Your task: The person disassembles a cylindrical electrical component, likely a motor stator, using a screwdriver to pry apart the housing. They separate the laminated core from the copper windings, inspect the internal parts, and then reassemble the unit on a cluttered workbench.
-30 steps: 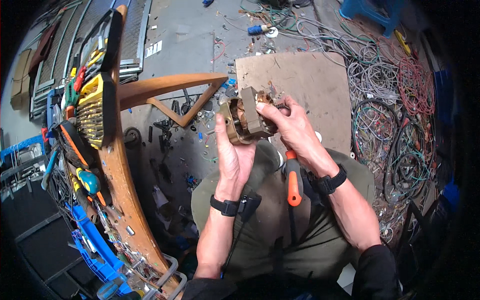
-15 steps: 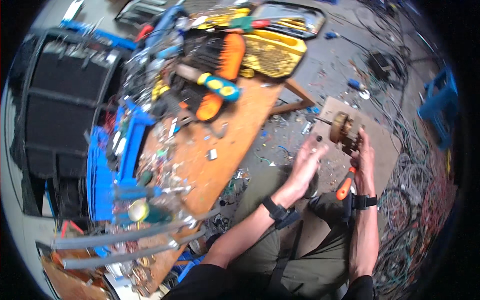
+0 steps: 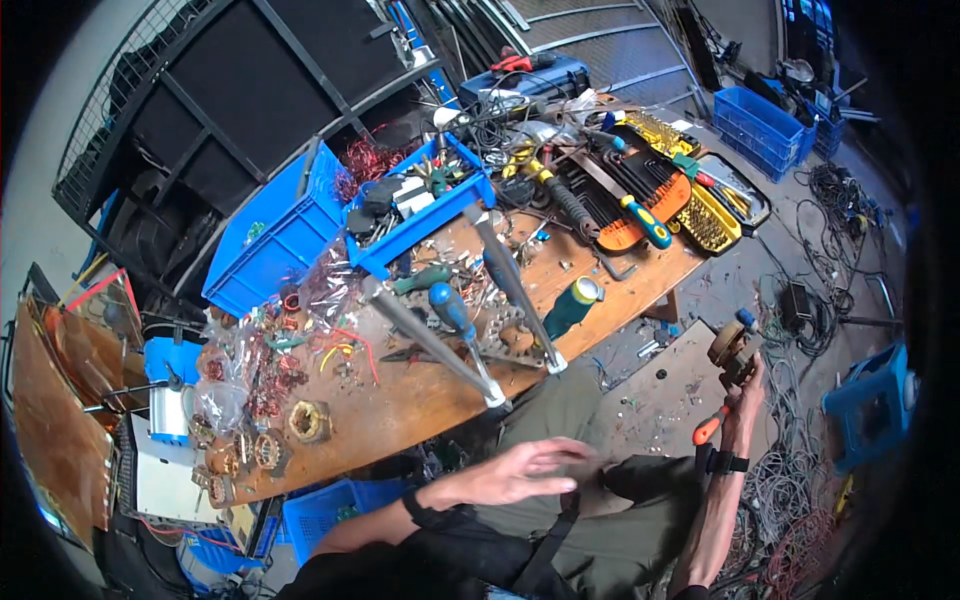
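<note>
My right hand (image 3: 745,398), at the right over a flat board (image 3: 655,390), grips a brownish motor part (image 3: 733,350) with round metal sections. An orange-handled tool (image 3: 710,426) juts out below the same hand; its working end is hidden, and it seems to be held there too. My left hand (image 3: 520,470) is empty above my lap, its fingers stretched out and apart. Closest to it is the workbench's (image 3: 385,415) front edge, where a pair of long grey handles (image 3: 430,340) rises toward me.
On the bench are a green screwdriver (image 3: 572,308), a blue-handled screwdriver (image 3: 452,308), hex keys in an orange holder (image 3: 625,235), a yellow drill-bit case (image 3: 708,222) and copper coils (image 3: 308,422). Blue bins (image 3: 280,235) stand behind. Tangled cables (image 3: 800,500) and a blue stool (image 3: 868,405) lie right.
My view has swung toward the bench at the left. My left hand has drawn back from beside the motor part to above my lap; my right hand still holds the part.
</note>
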Tool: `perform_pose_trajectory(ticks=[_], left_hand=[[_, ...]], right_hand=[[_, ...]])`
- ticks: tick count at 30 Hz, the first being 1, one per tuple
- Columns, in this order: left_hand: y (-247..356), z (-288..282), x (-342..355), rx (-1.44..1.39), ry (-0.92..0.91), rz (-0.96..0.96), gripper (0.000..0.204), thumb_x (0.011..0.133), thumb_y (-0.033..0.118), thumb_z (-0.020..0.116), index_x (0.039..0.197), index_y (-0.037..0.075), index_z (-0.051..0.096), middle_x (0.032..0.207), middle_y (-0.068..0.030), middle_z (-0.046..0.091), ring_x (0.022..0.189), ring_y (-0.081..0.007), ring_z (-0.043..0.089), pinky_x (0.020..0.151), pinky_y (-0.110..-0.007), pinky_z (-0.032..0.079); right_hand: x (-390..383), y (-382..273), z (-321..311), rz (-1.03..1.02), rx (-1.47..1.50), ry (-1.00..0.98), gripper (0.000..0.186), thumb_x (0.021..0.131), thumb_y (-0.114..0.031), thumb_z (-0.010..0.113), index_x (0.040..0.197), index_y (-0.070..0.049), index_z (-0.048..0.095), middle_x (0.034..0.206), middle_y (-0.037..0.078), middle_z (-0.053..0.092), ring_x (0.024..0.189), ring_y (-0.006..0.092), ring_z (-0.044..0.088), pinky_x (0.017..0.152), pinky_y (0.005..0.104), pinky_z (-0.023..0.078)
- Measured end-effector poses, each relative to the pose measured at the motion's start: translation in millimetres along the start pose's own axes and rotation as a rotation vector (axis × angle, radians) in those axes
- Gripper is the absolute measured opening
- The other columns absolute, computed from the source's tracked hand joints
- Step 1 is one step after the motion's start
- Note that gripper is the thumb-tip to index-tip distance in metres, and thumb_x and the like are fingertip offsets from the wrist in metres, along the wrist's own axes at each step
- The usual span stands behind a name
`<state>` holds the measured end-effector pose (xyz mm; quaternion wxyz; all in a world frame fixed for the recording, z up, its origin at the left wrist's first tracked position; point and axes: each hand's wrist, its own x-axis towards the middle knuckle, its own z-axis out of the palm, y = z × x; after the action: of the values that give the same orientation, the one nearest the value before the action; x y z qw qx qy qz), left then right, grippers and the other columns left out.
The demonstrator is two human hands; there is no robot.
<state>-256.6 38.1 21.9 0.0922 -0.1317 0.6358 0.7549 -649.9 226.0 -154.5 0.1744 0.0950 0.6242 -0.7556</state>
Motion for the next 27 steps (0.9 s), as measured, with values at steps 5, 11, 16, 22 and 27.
perform_pose_trajectory(ticks=[5, 11, 16, 22, 27], left_hand=[[-8.0, -19.5, -55.8, -0.003, 0.109, 0.084, 0.057, 0.103, 0.022, 0.07, 0.153, 0.009, 0.047, 0.157, -0.0071, 0.051, 0.149, -0.0233, 0.044, 0.125, -0.044, 0.034], [-14.4, -27.5, -109.1, 0.002, 0.198, 0.067, 0.057, 0.101, 0.007, 0.068, 0.153, 0.002, 0.045, 0.158, -0.0108, 0.05, 0.15, -0.0217, 0.042, 0.127, -0.041, 0.031], [-18.8, -27.8, -162.3, -0.082, 0.307, 0.177, 0.056, 0.101, 0.01, 0.07, 0.151, 0.003, 0.048, 0.156, -0.0096, 0.051, 0.15, -0.0229, 0.043, 0.127, -0.043, 0.032], [-48.4, -24.9, -216.3, -0.145, 0.437, 0.291, 0.053, 0.103, 0.02, 0.07, 0.15, 0.006, 0.05, 0.155, -0.0082, 0.052, 0.148, -0.0237, 0.046, 0.123, -0.042, 0.038], [-52.7, -29.5, -246.3, -0.182, 0.541, 0.281, 0.055, 0.103, 0.02, 0.071, 0.15, 0.005, 0.05, 0.154, -0.0096, 0.053, 0.147, -0.0232, 0.047, 0.123, -0.041, 0.038]], right_hand=[[-70.8, -48.7, -9.6, -0.038, 0.024, -0.047, 0.056, 0.097, -0.061, 0.065, 0.127, -0.013, 0.063, 0.096, -0.001, 0.067, 0.067, 0.0098, 0.065, 0.045, 0.0193, 0.028], [-147.4, -74.1, -34.2, -0.097, 0.068, -0.179, 0.055, 0.097, -0.062, 0.062, 0.135, -0.023, 0.06, 0.112, -0.007, 0.066, 0.075, 0.0023, 0.059, 0.047, 0.0169, 0.03], [-217.4, -104.2, -11.9, -0.016, 0.151, -0.245, 0.06, 0.101, -0.063, 0.052, 0.145, -0.022, 0.053, 0.137, -0.001, 0.063, 0.106, 0.0059, 0.066, 0.046, 0.0163, 0.045], [-283.4, -110.7, 2.2, 0.08, 0.243, -0.475, 0.069, 0.098, -0.064, 0.055, 0.146, -0.014, 0.055, 0.141, 0.005, 0.062, 0.116, 0.0161, 0.066, 0.076, 0.033, 0.06], [-305.7, -76.9, 9.8, 0.024, 0.015, -0.752, 0.058, 0.097, -0.056, 0.06, 0.123, -0.004, 0.062, 0.098, 0.004, 0.068, 0.084, 0.0162, 0.068, 0.076, 0.0337, 0.059]])
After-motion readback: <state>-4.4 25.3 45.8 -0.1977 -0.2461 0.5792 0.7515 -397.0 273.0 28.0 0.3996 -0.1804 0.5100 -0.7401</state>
